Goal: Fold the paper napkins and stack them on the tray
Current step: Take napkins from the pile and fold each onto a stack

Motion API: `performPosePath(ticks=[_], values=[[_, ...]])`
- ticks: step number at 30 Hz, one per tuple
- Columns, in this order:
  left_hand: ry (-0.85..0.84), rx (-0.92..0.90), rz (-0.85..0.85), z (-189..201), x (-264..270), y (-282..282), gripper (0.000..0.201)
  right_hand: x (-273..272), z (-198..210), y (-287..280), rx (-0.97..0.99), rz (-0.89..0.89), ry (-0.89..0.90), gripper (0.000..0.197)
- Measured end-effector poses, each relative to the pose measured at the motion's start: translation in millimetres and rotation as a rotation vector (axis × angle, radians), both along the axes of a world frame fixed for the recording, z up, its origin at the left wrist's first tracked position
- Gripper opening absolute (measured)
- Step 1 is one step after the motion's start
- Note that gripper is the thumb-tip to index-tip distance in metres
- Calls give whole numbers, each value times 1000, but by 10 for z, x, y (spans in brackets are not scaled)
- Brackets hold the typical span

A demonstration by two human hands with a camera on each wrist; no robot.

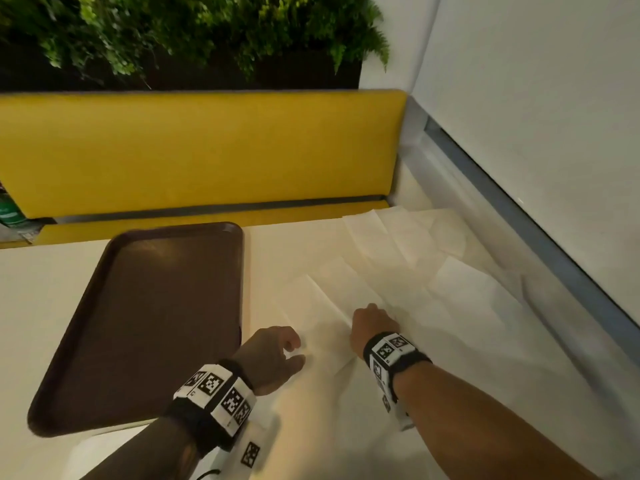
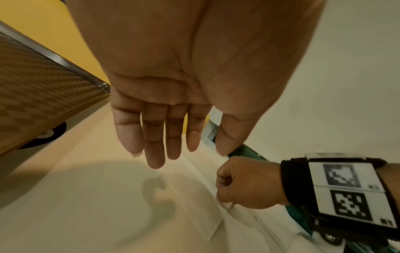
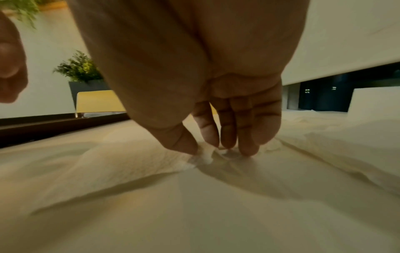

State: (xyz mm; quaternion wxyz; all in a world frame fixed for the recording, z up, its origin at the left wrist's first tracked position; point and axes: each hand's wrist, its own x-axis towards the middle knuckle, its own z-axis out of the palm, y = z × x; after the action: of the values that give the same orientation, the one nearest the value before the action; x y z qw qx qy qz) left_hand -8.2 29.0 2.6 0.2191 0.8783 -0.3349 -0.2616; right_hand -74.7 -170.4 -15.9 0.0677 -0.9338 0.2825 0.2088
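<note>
My right hand [image 1: 372, 323] pinches the nearest napkin [image 1: 322, 306] between thumb and fingertips [image 3: 249, 150], so I can lift an edge for folding. My left hand [image 1: 273, 355] hovers beside it, fingers straight and holding nothing, ready to steady the sheet. More napkins [image 1: 415, 244] lie spread behind; the tray [image 1: 145, 306] waits bare at my left.

This looks like a café or fast-food dining area. A long yellow padded bench backrest [image 1: 201, 150] runs across the middle of the head view, booth-style, behind a pale cream table top [image 1: 52, 289]. A dark brown plastic serving tray [image 1: 156, 323] lies at lower left of that view, and thin white paper napkins [image 1: 398, 265] are spread at centre right. Green leafy plants in a dark planter [image 1: 190, 36] fill the upper left, against a plain white wall [image 1: 536, 98].
</note>
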Motion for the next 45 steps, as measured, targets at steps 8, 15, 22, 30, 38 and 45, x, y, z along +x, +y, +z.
performPosePath(ticks=[8, 15, 22, 30, 38, 45], values=[[-4, -13, 5, 60, 80, -3, 30, -5, 24, 52, -42, 152, -9, 29], [-178, -282, 132, 387, 303, 28, 56, -188, 998, 18, 232, 388, -325, 6], [-8, -486, -23, 787, 401, 108, 99, -555, 1908, -37, 553, 443, -551, 10], [72, -493, -272, 1183, 192, 19, 21, -719, 2108, -235, 692, 316, -630, 12], [156, -479, -214, 1327, 96, 6, 19, -604, 1974, 3, 569, 378, -452, 13], [185, -441, -13, 1305, 285, 271, 25, -563, 1766, -146, 592, 270, -510, 11]])
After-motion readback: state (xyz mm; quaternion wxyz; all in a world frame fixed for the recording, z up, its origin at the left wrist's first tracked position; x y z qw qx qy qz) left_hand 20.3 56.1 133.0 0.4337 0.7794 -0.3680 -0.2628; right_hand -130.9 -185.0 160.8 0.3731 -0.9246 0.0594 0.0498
